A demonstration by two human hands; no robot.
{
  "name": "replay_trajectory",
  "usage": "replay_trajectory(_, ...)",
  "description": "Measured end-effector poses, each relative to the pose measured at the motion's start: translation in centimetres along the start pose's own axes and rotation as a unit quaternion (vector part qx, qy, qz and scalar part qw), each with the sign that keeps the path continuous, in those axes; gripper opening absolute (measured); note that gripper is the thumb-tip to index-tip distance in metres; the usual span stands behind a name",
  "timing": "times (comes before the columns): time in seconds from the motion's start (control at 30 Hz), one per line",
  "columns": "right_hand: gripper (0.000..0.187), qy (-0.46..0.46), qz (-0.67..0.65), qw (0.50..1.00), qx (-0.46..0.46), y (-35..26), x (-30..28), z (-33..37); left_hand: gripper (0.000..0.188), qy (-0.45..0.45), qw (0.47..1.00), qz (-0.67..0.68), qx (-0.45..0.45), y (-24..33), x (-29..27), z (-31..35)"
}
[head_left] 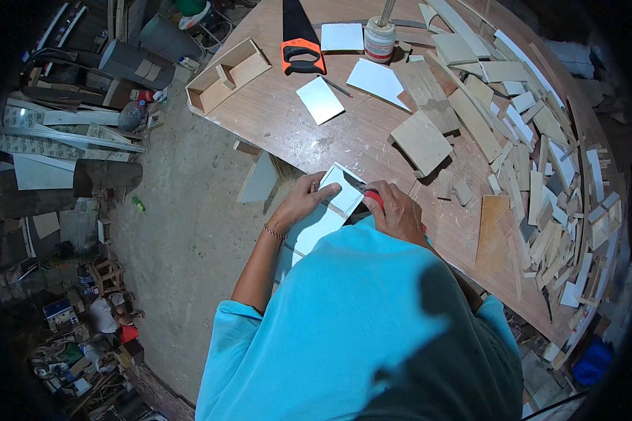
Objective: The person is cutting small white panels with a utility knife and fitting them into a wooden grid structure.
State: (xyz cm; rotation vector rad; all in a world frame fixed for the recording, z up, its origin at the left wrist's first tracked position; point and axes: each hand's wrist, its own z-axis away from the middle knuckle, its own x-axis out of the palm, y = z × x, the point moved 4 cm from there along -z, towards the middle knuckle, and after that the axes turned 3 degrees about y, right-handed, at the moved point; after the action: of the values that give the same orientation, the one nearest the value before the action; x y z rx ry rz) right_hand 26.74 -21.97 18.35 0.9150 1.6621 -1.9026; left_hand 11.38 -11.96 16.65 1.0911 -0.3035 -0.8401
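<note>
My left hand point(303, 203) is closed on the side of a long, narrow white box point(321, 222), its thumb lying over the near face. Raised edges and crosswise lines show on the box, which slants from the table's edge down toward my body. My shirt covers its lower end. In my right hand point(399, 214) is a red-handled hand tool point(374, 197) with a dark, pointed metal head. That head lies at the box's far end, by its right corner. My fingers hide much of the handle, so its exact kind is unclear.
On the wooden table point(288, 137) are an open wooden box point(229, 76), a handsaw point(303, 49), white panels point(320, 100), a jar point(380, 40) and wooden blocks point(421, 143). Offcuts point(541, 161) crowd the right side. Boards point(70, 137) and clutter line the left floor.
</note>
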Motion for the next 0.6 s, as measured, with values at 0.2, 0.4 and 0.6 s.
replay_trajectory(0.2, 0.026, 0.038, 0.001, 0.998, -0.056, -0.7, -0.3, -0.2, 0.040, 0.010, 0.999, 0.032, 0.040, -0.4, -0.4, -0.1)
replay_trajectory(0.4, 0.027, 0.045, 0.012, 0.997, -0.060, -1.0, -0.5, -0.3, 0.042, 0.018, 0.998, 0.028, 0.049, 0.6, -0.6, 0.2)
replay_trajectory(0.6, 0.027, 0.056, 0.019, 0.996, -0.059, -1.0, -0.6, -0.3, 0.040, 0.017, 0.998, 0.023, 0.055, 0.7, -0.6, 0.0)
